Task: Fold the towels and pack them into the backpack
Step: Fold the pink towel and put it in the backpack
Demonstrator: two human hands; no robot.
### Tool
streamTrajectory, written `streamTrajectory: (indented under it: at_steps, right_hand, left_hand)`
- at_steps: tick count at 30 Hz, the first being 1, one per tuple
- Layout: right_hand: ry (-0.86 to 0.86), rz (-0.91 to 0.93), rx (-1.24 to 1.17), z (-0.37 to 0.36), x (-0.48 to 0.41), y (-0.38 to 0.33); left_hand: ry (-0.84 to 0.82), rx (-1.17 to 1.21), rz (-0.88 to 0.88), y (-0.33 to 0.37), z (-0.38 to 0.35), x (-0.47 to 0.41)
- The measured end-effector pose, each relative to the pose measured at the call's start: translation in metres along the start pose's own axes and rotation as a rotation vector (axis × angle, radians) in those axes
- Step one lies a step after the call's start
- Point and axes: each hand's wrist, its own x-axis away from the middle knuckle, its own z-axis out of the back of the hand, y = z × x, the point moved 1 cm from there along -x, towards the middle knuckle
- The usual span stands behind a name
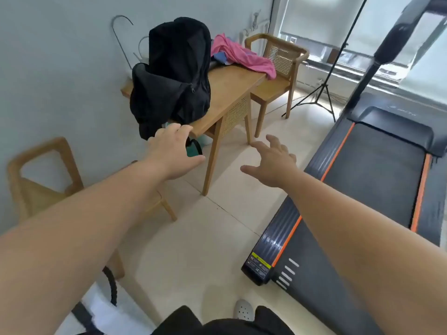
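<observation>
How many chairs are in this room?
3. One wooden chair stands by the near-left wall. One armchair is at the far end of the table. One rattan-backed chair is tucked under it, partly hidden.

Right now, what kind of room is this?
Probably a spare room at home: a treadmill fills the right side, and a wooden table by the wall carries a black backpack and a pink towel.

Pale room with wooden furniture, daylit from the far window
A wooden table (pixel 232 93) stands against the grey-white wall (pixel 60 68) on cream floor tiles (pixel 205 238), with a cane-backed armchair (pixel 278 66) at its far end. A treadmill (pixel 375 177) is on the right, and a tripod stand (pixel 321 93) is near the blind-covered window (pixel 319 18).
</observation>
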Motion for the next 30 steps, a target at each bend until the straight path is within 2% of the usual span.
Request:
streamTrajectory:
  at_steps: [7, 14, 18, 22, 27, 30]
  right_hand:
    - [-0.045, -0.069, -0.104, -0.008, -0.126, -0.001]
    - [-0.02, -0.215, -0.128, -0.009, -0.275, -0.019]
    - [-0.019, -0.296, -0.1, 0.008, -0.339, -0.023]
    - [0.012, -0.361, -0.079, 0.035, -0.391, 0.005]
    - [0.028, -0.413, -0.095, 0.054, -0.46, 0.065]
    - [0.017, -0.376, -0.124, 0.062, -0.514, 0.106]
  left_hand:
    - [-0.038, 0.007, -0.05, -0.022, -0.032, -0.131]
    - [-0.113, 0.161, -0.13, -0.062, -0.063, -0.294]
    - [-0.187, 0.282, -0.193, -0.051, -0.062, -0.369]
    - [-0.243, 0.316, -0.3, -0.027, -0.069, -0.448]
    - [-0.274, 0.27, -0.303, 0.001, -0.091, -0.536]
    - [-0.301, 0.23, -0.227, 0.021, -0.109, -0.592]
